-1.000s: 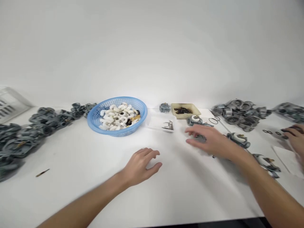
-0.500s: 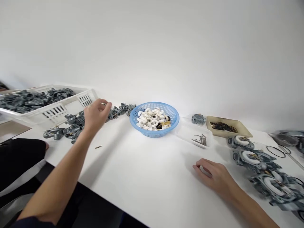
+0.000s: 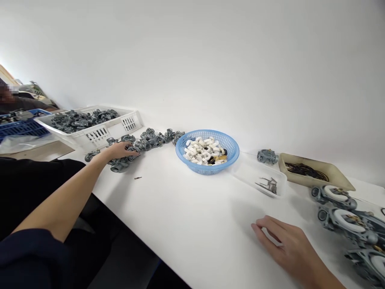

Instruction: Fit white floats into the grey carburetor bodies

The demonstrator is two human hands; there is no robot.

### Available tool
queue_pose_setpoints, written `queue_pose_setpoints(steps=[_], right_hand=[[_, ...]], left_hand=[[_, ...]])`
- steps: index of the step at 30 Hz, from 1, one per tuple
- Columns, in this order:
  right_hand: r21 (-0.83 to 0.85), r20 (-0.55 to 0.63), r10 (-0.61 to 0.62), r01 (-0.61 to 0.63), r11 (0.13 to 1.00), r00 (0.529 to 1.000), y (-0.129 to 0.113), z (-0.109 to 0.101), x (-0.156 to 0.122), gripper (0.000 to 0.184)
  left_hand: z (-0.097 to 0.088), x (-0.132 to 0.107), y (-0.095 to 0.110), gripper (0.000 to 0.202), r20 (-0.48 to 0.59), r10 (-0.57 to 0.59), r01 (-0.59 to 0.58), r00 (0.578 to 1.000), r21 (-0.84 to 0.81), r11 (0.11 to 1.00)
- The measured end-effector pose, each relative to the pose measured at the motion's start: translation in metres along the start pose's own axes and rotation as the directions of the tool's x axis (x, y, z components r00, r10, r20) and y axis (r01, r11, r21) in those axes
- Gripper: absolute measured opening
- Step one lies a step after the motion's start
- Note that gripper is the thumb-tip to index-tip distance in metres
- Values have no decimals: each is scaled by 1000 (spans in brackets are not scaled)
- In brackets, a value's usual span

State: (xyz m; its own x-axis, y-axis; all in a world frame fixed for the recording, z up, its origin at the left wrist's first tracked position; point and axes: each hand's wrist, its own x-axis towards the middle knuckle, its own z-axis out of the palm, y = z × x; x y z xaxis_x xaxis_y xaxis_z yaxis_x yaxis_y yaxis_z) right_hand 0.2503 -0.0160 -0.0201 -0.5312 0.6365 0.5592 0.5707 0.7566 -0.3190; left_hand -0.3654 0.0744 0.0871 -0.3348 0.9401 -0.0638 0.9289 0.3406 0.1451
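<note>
At the near end of a row of grey metal carburetor bodies (image 3: 120, 163), my left hand (image 3: 118, 150) reaches down with thumb and fingers around one body, which the hand partly hides. A small brass-coloured pin-like part (image 3: 137, 178) lies on the table just right of that hand. My right hand (image 3: 284, 243) hovers over or rests on the white table at the right. Its fingers are curled, thumb and index tips close together, and nothing shows between them. Ahead of it is a clear shallow tray (image 3: 240, 176) with thin metal pieces (image 3: 268, 184).
A blue basket (image 3: 207, 169) holds white and a few dark and yellow U-shaped floats. A white crate (image 3: 90, 134) of carburetor bodies stands left. Right are a beige tray (image 3: 319, 180) of black rings and carburetors with white floats (image 3: 345, 220). Another person (image 3: 18, 103) is at far left.
My left hand has come down from above the table onto the carburetor bodies. The view has turned left. My right hand keeps nearly the same pose.
</note>
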Motion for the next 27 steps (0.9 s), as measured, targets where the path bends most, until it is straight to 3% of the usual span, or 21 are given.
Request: queue_pose_setpoints(steps=[8,16,23,27], right_hand=[[-1,28,-35,35,999,999,0,6,-2,16],[-7,25,-22,22,1000,999,-1,9,-4,21],[-19,3,-47,47,999,999,0,11,-5,23],[-27,1,-62,62,998,998,-1,10,-5,23]], left_hand=[[18,0,9,38,5,-54,51,999,270,962],[16,-19,30,37,-56,11,12,998,399,917],[-10,-35,50,39,-115,104,-47,988,422,906],[-34,-49,76,63,-127,219,-152,967,400,904]])
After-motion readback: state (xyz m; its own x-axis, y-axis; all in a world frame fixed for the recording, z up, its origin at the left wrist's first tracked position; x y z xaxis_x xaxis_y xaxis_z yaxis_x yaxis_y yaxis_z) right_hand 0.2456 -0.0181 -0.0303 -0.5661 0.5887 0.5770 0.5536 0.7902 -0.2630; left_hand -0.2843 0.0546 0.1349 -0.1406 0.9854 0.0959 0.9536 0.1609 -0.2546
